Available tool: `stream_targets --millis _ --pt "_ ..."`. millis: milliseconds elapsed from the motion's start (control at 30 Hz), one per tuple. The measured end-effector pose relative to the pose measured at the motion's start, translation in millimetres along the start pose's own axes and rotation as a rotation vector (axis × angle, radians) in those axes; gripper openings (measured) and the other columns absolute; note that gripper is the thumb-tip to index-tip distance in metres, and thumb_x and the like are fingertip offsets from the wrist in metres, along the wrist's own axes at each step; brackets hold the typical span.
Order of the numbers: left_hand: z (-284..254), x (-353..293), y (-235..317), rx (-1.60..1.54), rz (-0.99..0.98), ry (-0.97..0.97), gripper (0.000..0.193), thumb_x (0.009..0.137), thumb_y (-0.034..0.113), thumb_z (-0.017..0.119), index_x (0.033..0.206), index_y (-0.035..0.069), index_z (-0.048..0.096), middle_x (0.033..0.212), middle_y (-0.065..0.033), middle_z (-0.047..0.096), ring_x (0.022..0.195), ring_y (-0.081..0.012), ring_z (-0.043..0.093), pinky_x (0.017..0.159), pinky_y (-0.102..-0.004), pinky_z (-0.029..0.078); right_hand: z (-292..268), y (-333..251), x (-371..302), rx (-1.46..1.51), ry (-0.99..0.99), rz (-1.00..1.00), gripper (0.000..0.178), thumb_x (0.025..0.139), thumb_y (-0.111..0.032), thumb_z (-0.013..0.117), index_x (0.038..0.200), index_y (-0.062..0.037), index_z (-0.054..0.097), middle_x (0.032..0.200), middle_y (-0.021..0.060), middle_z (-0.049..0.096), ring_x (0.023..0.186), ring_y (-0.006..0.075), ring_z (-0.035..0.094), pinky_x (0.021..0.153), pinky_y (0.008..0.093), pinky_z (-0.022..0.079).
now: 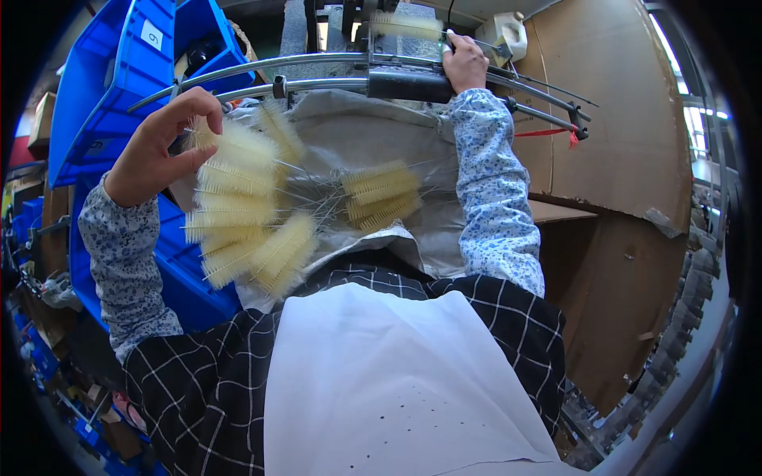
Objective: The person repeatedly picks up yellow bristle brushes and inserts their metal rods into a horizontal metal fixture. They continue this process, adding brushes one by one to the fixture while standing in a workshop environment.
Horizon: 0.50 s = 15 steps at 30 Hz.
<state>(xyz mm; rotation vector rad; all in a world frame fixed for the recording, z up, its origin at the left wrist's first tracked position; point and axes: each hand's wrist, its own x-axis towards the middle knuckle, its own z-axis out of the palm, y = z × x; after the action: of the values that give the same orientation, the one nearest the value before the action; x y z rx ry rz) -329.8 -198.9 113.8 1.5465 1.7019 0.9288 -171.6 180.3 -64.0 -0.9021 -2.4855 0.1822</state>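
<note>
Two hands, one brush up at the rails, many more on the cloth

Our left hand [165, 149], at ten o'clock, is half curled, thumb and forefinger slightly apart at the tip of a pale yellow brush [250, 147]; we cannot tell whether they pinch it. Our right hand [466, 63], at one o'clock, bends over the end of the rail carriage [409, 86], fingertips beside another brush [406, 25] that lies at twelve; whether they grip its wire we cannot tell.

We judge that a light touch suits the bristles, as a hard squeeze may flatten them. We would free each wire stem from its crossing neighbours before lifting, and place the right fingers clear of the metal rails [278, 63].

A brush pile [238, 216] at nine o'clock and a smaller bundle [377, 186] near the centre have their stems crossing on the grey cloth [357, 127].

Farther out, the tall blue bin [99, 103] at ten hides its contents from us; the smaller blue bin [230, 59] at eleven holds a dark rounded thing [202, 54]. At two, a cardboard panel [611, 119] rises, with nothing we can identify behind it
</note>
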Motion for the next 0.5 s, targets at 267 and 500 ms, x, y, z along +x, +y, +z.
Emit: stream_targets --millis 267,500 --pt "-9 1 15 0.035 -0.024 -0.003 0.023 0.072 -0.001 0.055 0.092 0.006 0.048 0.088 -0.0034 0.045 0.088 -0.0148 0.045 0.087 -0.0291 0.036 5 -82 -1 -0.007 -0.061 0.021 0.022 0.076 -0.012 0.048 0.095 -0.0074 0.058 0.098 0.0072 0.057 0.093 0.0229 0.054 0.078 0.0435 0.038" --pt "-2 11 16 0.044 0.008 -0.024 0.022 0.071 -0.001 0.056 0.091 0.007 0.048 0.089 -0.004 0.045 0.088 -0.0148 0.045 0.083 -0.0281 0.036 22 -115 -3 0.014 -0.044 -0.002 0.024 0.077 -0.017 0.049 0.098 -0.008 0.056 0.1 0.0084 0.056 0.095 0.0254 0.053 0.078 0.0438 0.039"
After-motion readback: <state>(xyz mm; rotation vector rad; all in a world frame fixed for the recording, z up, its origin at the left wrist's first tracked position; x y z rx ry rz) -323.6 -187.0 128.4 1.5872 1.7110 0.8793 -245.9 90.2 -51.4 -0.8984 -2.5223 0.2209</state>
